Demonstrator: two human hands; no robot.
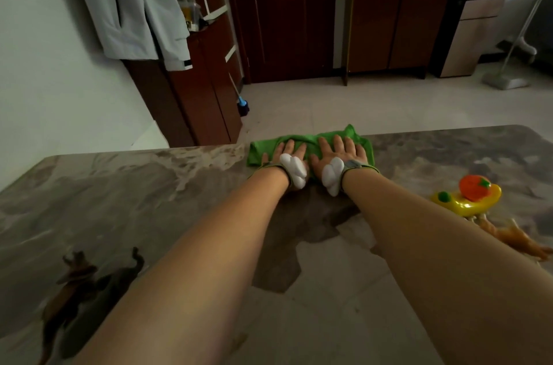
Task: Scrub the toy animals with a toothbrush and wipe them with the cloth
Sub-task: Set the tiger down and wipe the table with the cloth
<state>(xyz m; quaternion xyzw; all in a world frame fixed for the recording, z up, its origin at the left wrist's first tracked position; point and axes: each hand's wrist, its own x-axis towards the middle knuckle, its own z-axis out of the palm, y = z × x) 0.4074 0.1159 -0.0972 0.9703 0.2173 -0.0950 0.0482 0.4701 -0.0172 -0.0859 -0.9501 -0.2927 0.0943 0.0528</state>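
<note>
A green cloth (311, 138) lies at the far edge of the marble table (149, 185). My left hand (288, 152) and my right hand (339, 150) both press flat on it, side by side, fingers straight and spread. Two dark brown toy animals (77, 278) stand at the near left of the table. An orange toy animal (514, 237) lies on its side at the right, partly hidden behind my right forearm. No toothbrush is in view.
A yellow plastic toy with an orange fruit on it (469, 194) sits at the right of the table. Beyond the table's far edge are tiled floor, dark wooden cabinets (392, 26), a door and a mop stand (505, 82).
</note>
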